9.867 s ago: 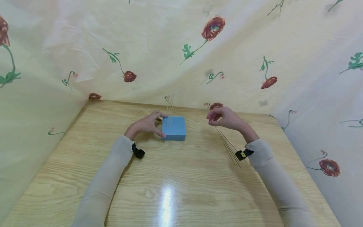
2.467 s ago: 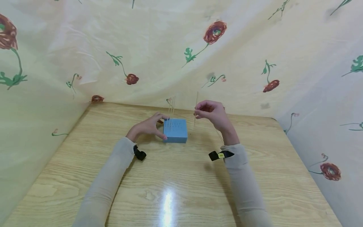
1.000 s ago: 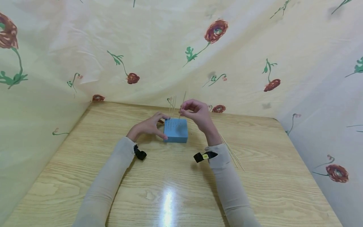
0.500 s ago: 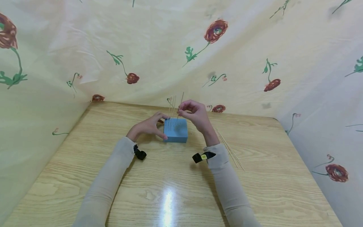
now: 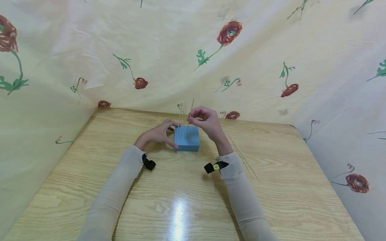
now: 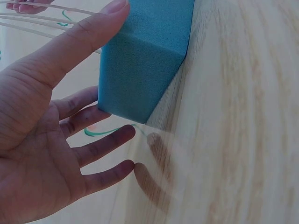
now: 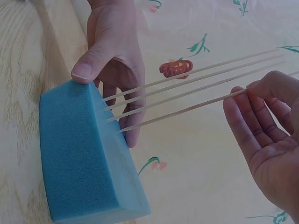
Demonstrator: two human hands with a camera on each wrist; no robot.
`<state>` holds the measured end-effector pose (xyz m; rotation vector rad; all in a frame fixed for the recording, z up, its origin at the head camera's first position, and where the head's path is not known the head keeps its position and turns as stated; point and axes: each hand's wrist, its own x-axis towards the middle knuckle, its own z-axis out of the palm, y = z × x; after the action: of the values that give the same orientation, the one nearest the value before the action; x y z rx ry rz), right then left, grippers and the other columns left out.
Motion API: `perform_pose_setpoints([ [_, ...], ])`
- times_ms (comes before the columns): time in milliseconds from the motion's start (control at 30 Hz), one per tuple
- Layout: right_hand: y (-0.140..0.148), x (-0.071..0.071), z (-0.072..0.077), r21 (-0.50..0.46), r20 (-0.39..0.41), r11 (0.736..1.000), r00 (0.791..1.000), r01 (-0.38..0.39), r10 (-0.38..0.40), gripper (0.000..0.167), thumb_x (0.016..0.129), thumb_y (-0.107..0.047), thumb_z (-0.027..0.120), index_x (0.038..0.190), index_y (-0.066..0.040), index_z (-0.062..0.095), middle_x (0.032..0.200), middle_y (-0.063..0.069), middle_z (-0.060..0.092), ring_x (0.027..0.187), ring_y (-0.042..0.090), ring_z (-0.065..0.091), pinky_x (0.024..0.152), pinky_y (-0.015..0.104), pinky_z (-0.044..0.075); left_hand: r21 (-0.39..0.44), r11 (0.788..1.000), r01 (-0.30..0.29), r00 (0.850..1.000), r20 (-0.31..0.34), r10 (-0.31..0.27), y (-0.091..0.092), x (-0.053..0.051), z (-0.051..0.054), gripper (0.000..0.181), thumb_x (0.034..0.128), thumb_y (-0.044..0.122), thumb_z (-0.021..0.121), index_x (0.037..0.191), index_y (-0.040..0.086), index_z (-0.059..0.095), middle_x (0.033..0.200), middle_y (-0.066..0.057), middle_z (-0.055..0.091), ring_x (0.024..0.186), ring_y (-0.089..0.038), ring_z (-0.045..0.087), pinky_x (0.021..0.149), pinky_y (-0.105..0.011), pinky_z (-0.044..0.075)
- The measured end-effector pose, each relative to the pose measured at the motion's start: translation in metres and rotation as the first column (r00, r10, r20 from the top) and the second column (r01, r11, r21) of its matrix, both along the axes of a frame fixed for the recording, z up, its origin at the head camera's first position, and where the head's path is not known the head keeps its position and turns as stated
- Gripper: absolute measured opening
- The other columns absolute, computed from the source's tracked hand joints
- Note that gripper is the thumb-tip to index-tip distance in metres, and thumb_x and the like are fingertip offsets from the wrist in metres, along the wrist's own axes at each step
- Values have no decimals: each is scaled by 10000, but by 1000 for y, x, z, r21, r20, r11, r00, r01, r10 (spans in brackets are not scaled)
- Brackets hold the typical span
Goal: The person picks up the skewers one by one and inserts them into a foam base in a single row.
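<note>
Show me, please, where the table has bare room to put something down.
Free on the table: near middle, between left sleeve and right sleeve; left side, between left sleeve and flowered cloth; right side, beyond loose sticks. Crowded: around the blue block; the left hand holds it, the right hand holds a stick, three more sticks stand in it.

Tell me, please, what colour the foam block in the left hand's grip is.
Blue; the foam block shows best in the right wrist view.

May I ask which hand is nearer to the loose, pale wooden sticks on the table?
Right. The right hand, pinching a thin stick, is beyond and left of the loose sticks; the left hand is farther left, holding the blue foam block.
</note>
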<state>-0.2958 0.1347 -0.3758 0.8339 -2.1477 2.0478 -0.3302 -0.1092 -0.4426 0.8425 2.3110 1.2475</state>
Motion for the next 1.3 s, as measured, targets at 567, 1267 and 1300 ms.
perform_pose_setpoints([
  [567, -2, 2, 0, 25, -2, 999, 1000, 22, -22, 126, 915, 67, 681, 1019, 130, 646, 941, 13, 685, 863, 143, 700, 806, 301, 630, -1, 1000, 0, 1000, -12, 0, 1, 3, 2, 901, 763, 150, 913, 1504, 55, 411, 1500, -158, 346, 1403, -378, 400, 1205, -497, 361],
  [1267, -3, 1, -2, 26, 0, 999, 1000, 19, -19, 130, 914, 62, 692, 1014, 131, 644, 935, 5, 692, 860, 126, 699, 805, 301, 631, -13, 1000, 5, 1000, -29, -5, 0, 0, 1, 901, 766, 163, 912, 1505, 49, 409, 1504, -158, 346, 1406, -371, 396, 1206, -497, 359],
  [1300, -3, 1, -2, 25, -1, 1000, 1000, 19, -19, 128, 914, 62, 691, 1013, 129, 645, 936, 6, 690, 859, 125, 699, 805, 300, 631, -15, 1000, 5, 1000, -30, -5, 0, 0, 1, 901, 767, 165, 912, 1505, 50, 409, 1505, -156, 345, 1407, -369, 395, 1207, -495, 358],
])
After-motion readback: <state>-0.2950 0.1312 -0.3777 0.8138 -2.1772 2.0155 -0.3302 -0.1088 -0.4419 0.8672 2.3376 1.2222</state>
